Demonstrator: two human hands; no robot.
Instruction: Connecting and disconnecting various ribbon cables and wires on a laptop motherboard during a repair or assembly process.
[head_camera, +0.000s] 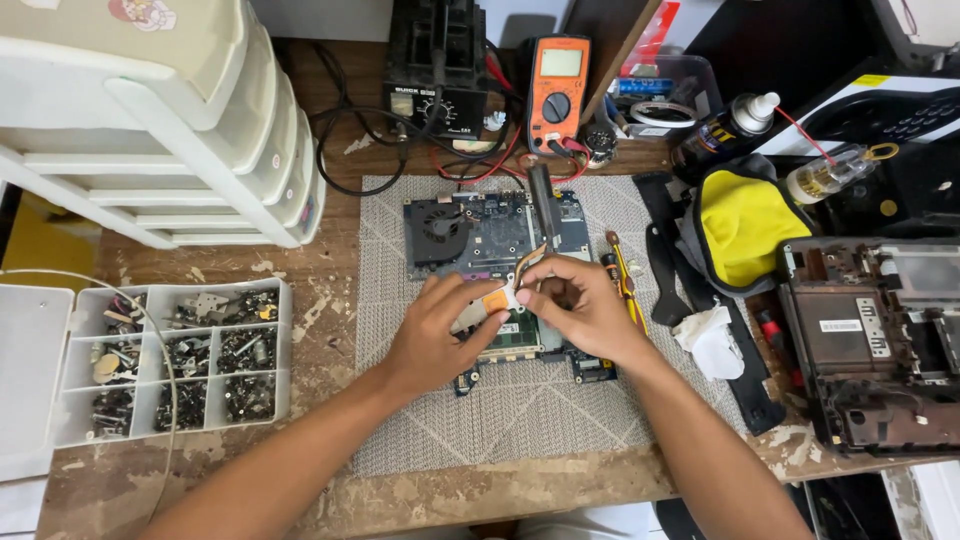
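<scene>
Two hands meet over the middle of a worn wooden surface (330, 290), where a grey woven mat (520, 410) carries a bare laptop motherboard (500, 240) with its round fan (440, 222) at the upper left. To the right lies the stripped laptop chassis (870, 340), beside a yellow cloth (745, 225) and a crumpled white wipe (712, 340). On the left stands a stack of cream plastic drawers (160, 120), and below it a clear compartment box (185, 360) full of screws and small metal parts. At the back edge sit a black bench unit (435, 60) and an orange multimeter (557, 90) with red and black leads.

The work in hand looks like servicing the board's cooling part: a thin copper heat pipe (530, 262) rises from between the fingers, just above the board's centre. The left hand (435, 335) pinches its lower end, fingers closed around a small orange-and-white pad (500, 297) there. The right hand (585, 305) is closed too, thumb and forefinger gripping the same piece from the other side. A yellow-handled tool (622, 270) rests just beside the right hand.

Judging by the grip, the next move calls for a steady, fine pinch on that small pad while the pipe is kept from flexing.
</scene>
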